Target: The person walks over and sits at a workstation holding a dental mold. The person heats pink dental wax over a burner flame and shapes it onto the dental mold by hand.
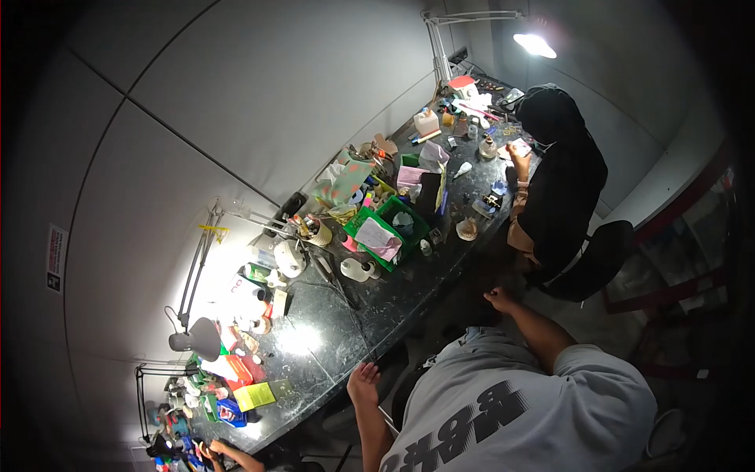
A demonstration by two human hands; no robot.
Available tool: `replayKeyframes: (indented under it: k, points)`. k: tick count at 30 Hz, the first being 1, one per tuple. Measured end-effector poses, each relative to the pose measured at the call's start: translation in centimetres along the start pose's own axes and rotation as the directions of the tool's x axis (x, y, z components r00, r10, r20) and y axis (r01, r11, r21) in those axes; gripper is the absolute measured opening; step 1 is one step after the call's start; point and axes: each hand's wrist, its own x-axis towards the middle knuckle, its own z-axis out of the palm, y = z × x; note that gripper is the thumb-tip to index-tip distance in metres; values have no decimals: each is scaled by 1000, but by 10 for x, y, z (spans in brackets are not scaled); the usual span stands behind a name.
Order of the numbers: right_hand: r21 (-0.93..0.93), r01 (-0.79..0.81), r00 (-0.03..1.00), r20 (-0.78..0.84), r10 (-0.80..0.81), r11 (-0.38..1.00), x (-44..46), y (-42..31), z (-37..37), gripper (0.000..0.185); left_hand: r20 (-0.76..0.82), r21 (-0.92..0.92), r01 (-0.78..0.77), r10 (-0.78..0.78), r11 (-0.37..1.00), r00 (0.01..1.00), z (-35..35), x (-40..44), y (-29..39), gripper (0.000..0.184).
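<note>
Cord [362, 334] crosses our worktop [409, 295], its long axis running from the far side to the near edge, its near end pointing towards our left hand [364, 383], which is half open, holding nothing. Our right hand [499, 299] is curled; we cannot tell if it grips anything. We'd best keep both wrists, all 2, loose and off the cord.

Head view here, looking steeply down over the white shirt [550, 393]; the dark bench [397, 303] runs diagonally, well back.
</note>
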Motion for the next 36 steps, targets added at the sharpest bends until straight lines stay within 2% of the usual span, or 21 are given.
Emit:
replayKeyframes:
  k: [2, 3, 4, 5, 7, 9, 11, 12, 13, 14, 15, 16, 17, 18, 19, 21, 22, 23, 25, 30, 36]
  points:
    - [71, -46, 999, -8, 47, 996, 6, -16, -8, 46, -336, 172, -4, 62, 985, 940, -32, 8, 0, 48]
    - [145, -92, 995, -16, 96, 985, 6, -22, -8, 45, -337, 179, -7, 68, 984, 939, -33, 3, 4, 48]
    - [183, -38, 991, -122, 61, 982, 10, -23, -3, 44, -495, 192, 112, -2, 975, 869, -32, -5, 6, 54]
    - [187, -37, 990, -124, 61, 982, 13, -24, 0, 44, -640, 182, 229, -61, 956, 766, -30, -10, 8, 61]
    - [280, 12, 984, -174, 39, 960, 12, -37, -4, 43, -601, 172, 209, -66, 963, 797, -64, 4, -7, 63]
    - [239, 80, 984, -176, -38, 968, 13, -42, -14, 40, -570, 139, 188, -77, 972, 818, -79, 20, -24, 65]
    - [221, 167, 980, -143, -137, 961, 27, -41, -15, 38, -355, 19, 91, -79, 996, 932, -89, 20, -36, 53]
    - [236, 190, 980, -103, -170, 953, 41, -38, -11, 39, -126, 10, 15, -14, 1000, 992, -116, 32, -51, 51]
    - [309, 188, 980, -119, -158, 932, 36, -51, -14, 38, 123, 14, -92, 89, 996, 988, -132, 40, -62, 50]
    - [364, 195, 980, -109, -166, 911, 30, -66, -19, 38, 223, -6, -146, 144, 989, 964, -144, 51, -72, 49]
    - [390, 114, 993, -41, -107, 914, 24, -81, -26, 37, -35, 106, -203, 208, 973, 977, -113, 40, -76, 50]
    - [367, 164, 986, -83, -143, 916, 37, -77, -17, 36, 128, 485, -403, 393, 776, 911, -131, 57, -91, 56]
    - [469, 69, 996, 25, -91, 881, 29, -93, -22, 35, 32, 459, -415, 452, 786, 891, -118, 47, -96, 56]
    - [423, -5, 996, 86, -35, 906, 16, -115, -28, 33, -190, 319, -281, 351, 905, 917, -86, 42, -83, 56]
    - [406, 9, 993, 105, -57, 914, 20, -117, -21, 33, -361, 127, -168, 203, 978, 910, -64, 37, -78, 57]
    - [376, 45, 989, 112, -94, 926, 30, -111, -9, 34, -378, 379, -179, 329, 908, 865, -79, 52, -100, 56]
    - [364, 63, 989, 101, -107, 929, 36, -106, -2, 35, -384, 420, -124, 300, 899, 873, -56, 26, -84, 57]
    - [364, 92, 985, 104, -139, 927, 42, -100, 5, 37, -414, 390, -138, 307, 911, 857, -54, 18, -81, 57]
    - [350, 134, 976, 117, -185, 927, 51, -89, 9, 39, -336, 294, -236, 332, 926, 881, -54, 12, -89, 56]
    - [200, -14, 993, 116, -9, 980, 61, -86, 11, 46, -352, 80, -324, 330, 943, 876, -66, 9, -99, 58]
    - [194, -66, 995, 89, 50, 979, 63, -107, 5, 53, -386, -74, -363, 309, 929, 869, -66, 7, -102, 58]
